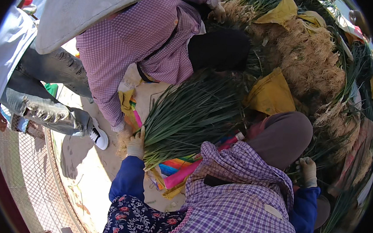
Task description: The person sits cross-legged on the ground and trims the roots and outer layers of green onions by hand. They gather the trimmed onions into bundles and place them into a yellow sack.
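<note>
My left hand, in a light work glove, lies at the pale stem end of a large pile of long green allium leaves. Whether its fingers close on any stems is hard to tell. A co-worker's gloved hand is right beside it, by some pale roots. At the right, beside my knee, my right hand, gloved too, is bent near dark green leaves; its grip is partly hidden. Below the pile lies a rainbow-striped cloth with a pink edge.
A co-worker in a checked shirt and wide hat sits opposite. Heaped rooted plants fill the upper right, with a yellow sheet by my knee. Another person in ripped jeans stands at left, near wire mesh.
</note>
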Demonstrator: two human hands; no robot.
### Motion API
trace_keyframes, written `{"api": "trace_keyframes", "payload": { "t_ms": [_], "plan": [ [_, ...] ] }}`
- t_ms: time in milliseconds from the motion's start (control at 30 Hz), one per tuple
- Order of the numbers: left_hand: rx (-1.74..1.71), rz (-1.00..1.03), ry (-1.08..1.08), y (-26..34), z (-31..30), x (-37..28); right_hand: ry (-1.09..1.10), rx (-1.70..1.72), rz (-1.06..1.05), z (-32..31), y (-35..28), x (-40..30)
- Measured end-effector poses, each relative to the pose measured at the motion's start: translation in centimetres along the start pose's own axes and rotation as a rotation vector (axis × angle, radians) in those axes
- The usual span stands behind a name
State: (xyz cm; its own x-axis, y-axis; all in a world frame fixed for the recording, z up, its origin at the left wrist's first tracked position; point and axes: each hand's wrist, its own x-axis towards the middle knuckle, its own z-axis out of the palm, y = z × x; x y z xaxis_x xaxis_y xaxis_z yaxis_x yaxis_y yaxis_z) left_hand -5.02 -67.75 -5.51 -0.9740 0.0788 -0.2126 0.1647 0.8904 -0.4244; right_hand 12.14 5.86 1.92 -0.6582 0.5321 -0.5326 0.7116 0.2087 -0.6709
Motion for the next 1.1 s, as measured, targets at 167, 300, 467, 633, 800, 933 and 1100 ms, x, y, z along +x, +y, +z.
{"api": "trace_keyframes", "payload": {
  "t_ms": [167, 300, 467, 633, 800, 933, 1100],
  "plan": [
    [-0.097, -0.153, -0.210, 0.9, 0.1, 1.0, -0.008, 0.003, 0.066, -0.4, 1.0, -0.2],
    [-0.130, -0.139, -0.380, 1.5, -5.9, 3.0, 0.000, -0.041, 0.106, 0.1, 0.7, -0.6],
    [-0.123, -0.313, -0.420, 3.4, 3.9, 3.1, -0.078, -0.116, 0.105, 1.4, -2.4, -0.4],
    [-0.419, -0.376, -0.604, 3.6, -5.4, 4.4, -0.086, 0.080, 0.034, 1.6, -2.0, -0.7],
    [-0.795, 0.107, 0.151, 7.4, -12.3, 5.6, -0.066, 0.046, 0.094, 0.3, -0.7, 0.1],
    [-0.636, 0.238, 0.124, 14.3, -13.7, 9.7, -0.097, 0.029, 0.134, 0.3, 1.3, 1.2],
    [-0.595, -0.021, -0.114, 15.7, -9.1, 12.1, -0.050, 0.051, 0.069, 0.5, 1.4, 1.4]
  ]
}}
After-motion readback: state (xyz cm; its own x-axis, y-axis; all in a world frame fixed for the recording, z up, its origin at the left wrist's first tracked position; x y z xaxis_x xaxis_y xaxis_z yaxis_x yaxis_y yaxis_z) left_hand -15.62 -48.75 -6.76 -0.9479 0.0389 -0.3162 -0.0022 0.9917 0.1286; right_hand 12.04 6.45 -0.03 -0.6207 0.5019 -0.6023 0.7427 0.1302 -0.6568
